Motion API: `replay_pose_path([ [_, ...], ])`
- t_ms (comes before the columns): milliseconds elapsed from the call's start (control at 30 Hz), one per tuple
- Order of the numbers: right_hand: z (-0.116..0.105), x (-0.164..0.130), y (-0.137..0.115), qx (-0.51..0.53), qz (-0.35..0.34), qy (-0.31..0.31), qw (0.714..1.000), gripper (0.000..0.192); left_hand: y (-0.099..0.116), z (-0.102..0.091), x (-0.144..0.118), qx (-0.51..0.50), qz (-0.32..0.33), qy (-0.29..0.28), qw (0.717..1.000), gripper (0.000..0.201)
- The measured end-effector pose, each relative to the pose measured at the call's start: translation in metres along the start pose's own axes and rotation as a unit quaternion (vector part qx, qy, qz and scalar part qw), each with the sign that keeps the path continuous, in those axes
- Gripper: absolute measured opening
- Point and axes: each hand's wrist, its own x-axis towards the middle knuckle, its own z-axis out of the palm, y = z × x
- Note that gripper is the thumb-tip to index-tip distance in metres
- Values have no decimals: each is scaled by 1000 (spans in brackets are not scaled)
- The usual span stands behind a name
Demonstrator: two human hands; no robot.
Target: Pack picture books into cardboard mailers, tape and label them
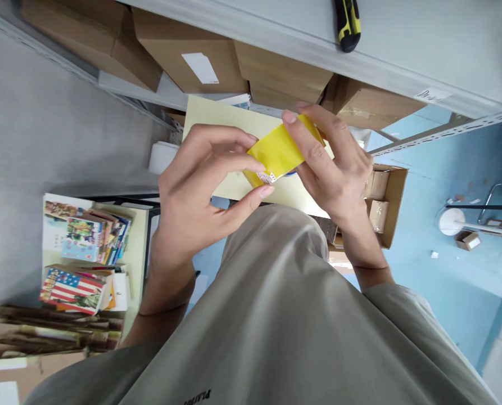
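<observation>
Between my hands is a small, glossy yellow packet (pixel 278 147), tilted with its right end higher. A small white label (pixel 266 178) with dark print sits at its lower left corner. My left hand (pixel 200 183) has its fingers on the packet's left end, its thumb tip close to the label. Fingers of my right hand (pixel 333 160) are wrapped around the right end. A bit of blue shows beneath the packet, too hidden to name. Below everything lies a cream tabletop (pixel 215 121).
A black and yellow utility knife (pixel 347 28) lies on the grey shelf (pixel 406 50) above. Cardboard boxes (pixel 191 53) fill the level under it. Books (pixel 82 239) are stacked on a side table at left. An open carton (pixel 396 208) stands at right.
</observation>
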Motion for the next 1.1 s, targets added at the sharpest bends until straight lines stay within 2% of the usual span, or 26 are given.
replay_pose_path([
  [167, 3, -1, 0, -41, -65, 93, 993, 48, 5, 7, -2, 4, 5, 14, 1000, 22],
  [300, 11, -5, 3, -14, -40, 139, 989, 48, 9, 16, -9, 18, 2, 53, 998, 27],
  [433, 11, -8, -1, 33, 27, 113, 993, 38, 17, 19, -15, -19, -34, 39, 998, 27],
  [600, 12, -10, -5, 49, 36, 97, 993, 40, 24, 18, -16, -20, -44, 37, 998, 28],
  [867, 22, -11, 2, 31, 27, 87, 995, 43, 0, 25, -20, 7, -17, 54, 998, 26],
  [1000, 20, -10, -3, 6, 18, 78, 997, 46, -8, 29, -23, -32, -36, 57, 997, 24],
  [1100, 19, -10, -6, -35, 3, 74, 997, 48, -9, 30, -23, -37, -38, 66, 996, 31],
])
